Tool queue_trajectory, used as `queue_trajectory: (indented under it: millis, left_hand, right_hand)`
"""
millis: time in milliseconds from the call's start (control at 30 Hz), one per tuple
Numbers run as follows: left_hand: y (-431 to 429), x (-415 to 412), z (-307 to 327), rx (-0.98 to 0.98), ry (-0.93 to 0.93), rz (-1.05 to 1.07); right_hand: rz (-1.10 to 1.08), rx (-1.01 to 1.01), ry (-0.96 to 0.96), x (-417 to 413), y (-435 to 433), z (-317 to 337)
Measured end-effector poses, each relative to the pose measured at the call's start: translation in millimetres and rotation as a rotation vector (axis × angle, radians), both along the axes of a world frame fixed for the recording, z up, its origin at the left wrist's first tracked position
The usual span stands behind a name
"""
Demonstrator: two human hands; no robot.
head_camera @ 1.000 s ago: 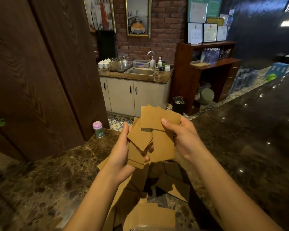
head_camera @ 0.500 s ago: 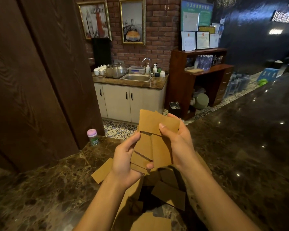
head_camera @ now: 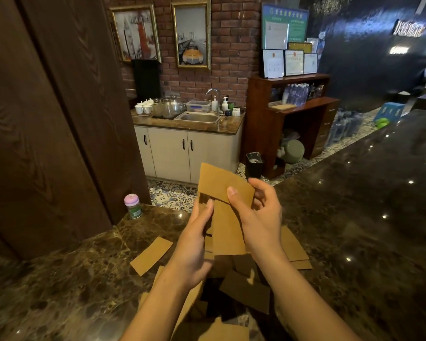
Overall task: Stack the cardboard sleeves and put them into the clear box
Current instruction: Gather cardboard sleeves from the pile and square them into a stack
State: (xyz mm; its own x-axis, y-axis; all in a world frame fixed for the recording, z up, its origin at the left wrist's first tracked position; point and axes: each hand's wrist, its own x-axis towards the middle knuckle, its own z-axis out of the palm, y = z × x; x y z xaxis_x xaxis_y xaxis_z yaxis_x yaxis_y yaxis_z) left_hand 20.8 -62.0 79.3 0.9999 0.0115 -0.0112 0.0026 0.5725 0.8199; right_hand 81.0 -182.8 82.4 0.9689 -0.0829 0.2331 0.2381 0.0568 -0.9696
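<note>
Hands, left [head_camera: 194,244] and right [head_camera: 258,217], grip flat tan cardboard sleeves [head_camera: 228,225] unevenly bunched

Matt brown cardboard sleeves [head_camera: 228,227]; glossy marble counter [head_camera: 354,230].

A single head-worn wide-angle view looks forward and down, close over a dark marble counter [head_camera: 354,230], with a sink cabinet [head_camera: 182,153] and brick wall [head_camera: 234,57] farther ahead.

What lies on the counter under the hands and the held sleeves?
Loose cardboard sleeves lie scattered on the marble counter. The left hand, right hand and held stack cover some.
</note>
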Motion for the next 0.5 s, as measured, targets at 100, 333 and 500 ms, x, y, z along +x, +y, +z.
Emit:
queue_trajectory:
  millis: [100,333,500]
  left_hand:
    - [4,-1,1,0.027,-0.032,0.029]
    - [12,-4,-8,0.114,-0.021,0.031]
    - [19,-2,-14,0.096,-0.014,0.068]
  right_hand:
    - [-0.090,-0.076,-0.012,-1,-7,-1]
    - [0.145,-0.022,0.080,-1,-18,2]
    - [0.213,0.011,-0.145,-10,-22,1]
